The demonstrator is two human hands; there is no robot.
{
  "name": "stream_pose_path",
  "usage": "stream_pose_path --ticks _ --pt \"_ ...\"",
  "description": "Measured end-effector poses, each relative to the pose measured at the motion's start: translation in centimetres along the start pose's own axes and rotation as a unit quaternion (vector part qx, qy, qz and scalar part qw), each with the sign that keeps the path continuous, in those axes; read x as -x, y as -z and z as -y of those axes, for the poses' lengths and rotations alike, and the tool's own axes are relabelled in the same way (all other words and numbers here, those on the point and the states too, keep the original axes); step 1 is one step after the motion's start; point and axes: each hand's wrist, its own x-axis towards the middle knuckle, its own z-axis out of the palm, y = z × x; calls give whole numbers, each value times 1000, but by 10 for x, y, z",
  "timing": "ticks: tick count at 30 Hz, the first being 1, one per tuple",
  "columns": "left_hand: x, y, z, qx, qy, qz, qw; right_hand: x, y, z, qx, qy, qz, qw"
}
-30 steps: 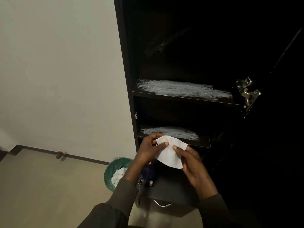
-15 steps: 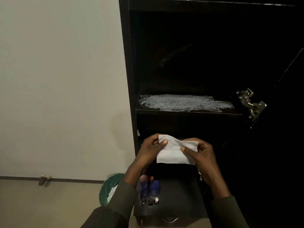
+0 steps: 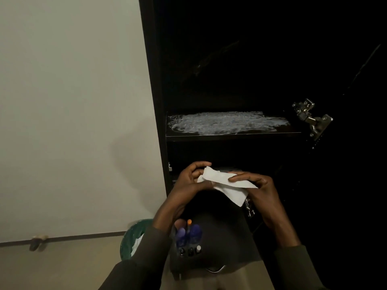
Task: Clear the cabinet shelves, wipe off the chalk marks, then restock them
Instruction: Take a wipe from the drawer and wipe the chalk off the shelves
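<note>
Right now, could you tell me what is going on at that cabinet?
A person stands at the open black cabinet, folding a white wipe between the left hand and right hand. The shelf above the hands is cleared but smeared with white chalk marks, not yet wiped. Small bottles sit on a dark case below, beside a green bin.

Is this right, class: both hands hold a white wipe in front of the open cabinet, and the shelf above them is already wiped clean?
Not quite. In the head view the left hand and right hand do hold the white wipe, but the shelf above is still smeared with chalk marks.
</note>
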Motion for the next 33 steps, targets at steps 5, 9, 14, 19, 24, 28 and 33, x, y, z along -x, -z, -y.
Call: stream_pose_path --ticks 5,9,14,19,24,28,33 --pt "-12 -10 1 42 25 14 999 -14 13 6 -24 -17 19 999" --pt "-22 -22 -2 56 16 -19 998 -28 21 7 -32 -34 31 998" --pt "-31 -31 -7 25 -3 -38 999 -42 30 8 -25 -70 44 996" --pt "-32 -31 -7 -6 12 -24 1000 -50 31 7 -66 -109 86 988" --pt "-36 -33 -13 -11 -5 -118 993 -54 37 13 -80 -156 153 973" --pt "-32 -33 -13 7 -13 -120 993 -54 43 15 -174 -203 138 954" --pt "-32 -38 -14 81 -12 -123 989 -57 41 2 -93 -156 103 978"
